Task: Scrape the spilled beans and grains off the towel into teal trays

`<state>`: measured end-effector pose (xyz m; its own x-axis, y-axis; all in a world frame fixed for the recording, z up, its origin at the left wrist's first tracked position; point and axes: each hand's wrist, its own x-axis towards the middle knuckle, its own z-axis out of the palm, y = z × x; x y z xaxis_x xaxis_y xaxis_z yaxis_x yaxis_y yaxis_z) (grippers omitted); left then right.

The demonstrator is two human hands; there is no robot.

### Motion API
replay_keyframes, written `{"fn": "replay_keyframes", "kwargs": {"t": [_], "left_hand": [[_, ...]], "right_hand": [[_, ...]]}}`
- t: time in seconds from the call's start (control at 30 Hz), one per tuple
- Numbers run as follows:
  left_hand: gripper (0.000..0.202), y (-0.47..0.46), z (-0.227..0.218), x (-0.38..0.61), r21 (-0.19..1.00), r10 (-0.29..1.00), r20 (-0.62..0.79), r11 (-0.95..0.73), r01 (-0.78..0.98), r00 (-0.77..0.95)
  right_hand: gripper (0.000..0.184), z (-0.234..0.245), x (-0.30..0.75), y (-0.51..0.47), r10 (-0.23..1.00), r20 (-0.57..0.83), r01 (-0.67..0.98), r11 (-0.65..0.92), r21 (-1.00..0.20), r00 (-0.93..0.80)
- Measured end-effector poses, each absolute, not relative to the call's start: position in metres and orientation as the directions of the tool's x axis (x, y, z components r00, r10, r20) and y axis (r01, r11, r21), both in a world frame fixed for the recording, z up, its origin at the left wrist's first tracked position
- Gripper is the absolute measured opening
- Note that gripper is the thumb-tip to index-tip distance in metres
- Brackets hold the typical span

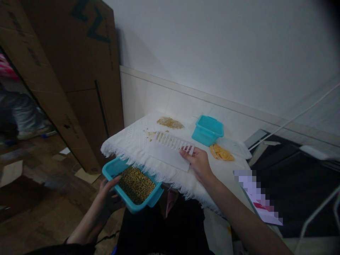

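My left hand (110,196) grips the near left wall of a teal plastic tub (114,168), thumb over its rim. Dried beans (138,184), yellow-brown like soybeans, lie inside. The tub is held just below the fringed front edge of the white tablecloth (127,141). In my right hand (199,161), fingers closed, is a white card with a row of slots along its far edge (170,154). This slotted card is low over the cloth, and I cannot tell whether it touches it. Beyond it sits a loose pile of pale grains or beans (170,122), with a few scattered bits nearby.
A second teal tub (208,131) stands at the back of the table, with a crumpled yellow cloth-like item (221,153) in front of it. Tall cardboard boxes (87,71) rise at the left. To the right are a dark surface (287,184) and a white cable (294,118).
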<state>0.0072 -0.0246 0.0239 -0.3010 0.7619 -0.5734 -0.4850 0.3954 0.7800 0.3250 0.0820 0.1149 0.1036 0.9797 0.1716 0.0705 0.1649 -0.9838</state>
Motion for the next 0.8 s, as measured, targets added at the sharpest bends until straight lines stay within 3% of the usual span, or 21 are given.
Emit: {"fn": "replay_keyframes", "kwargs": {"t": [0.17, 0.8], "left_hand": [[0.077, -0.025, 0.023, 0.005, 0.788, 0.784, -0.554, 0.385, -0.480, -0.280], [0.088, -0.027, 0.019, 0.000, 0.790, 0.807, -0.538, 0.382, -0.479, -0.244]], "right_hand": [[0.056, 0.115, 0.337, 0.096, 0.902, 0.302, 0.181, 0.256, -0.949, 0.309], [0.057, 0.105, 0.332, 0.102, 0.925, 0.264, 0.147, 0.231, -0.962, 0.272]]}}
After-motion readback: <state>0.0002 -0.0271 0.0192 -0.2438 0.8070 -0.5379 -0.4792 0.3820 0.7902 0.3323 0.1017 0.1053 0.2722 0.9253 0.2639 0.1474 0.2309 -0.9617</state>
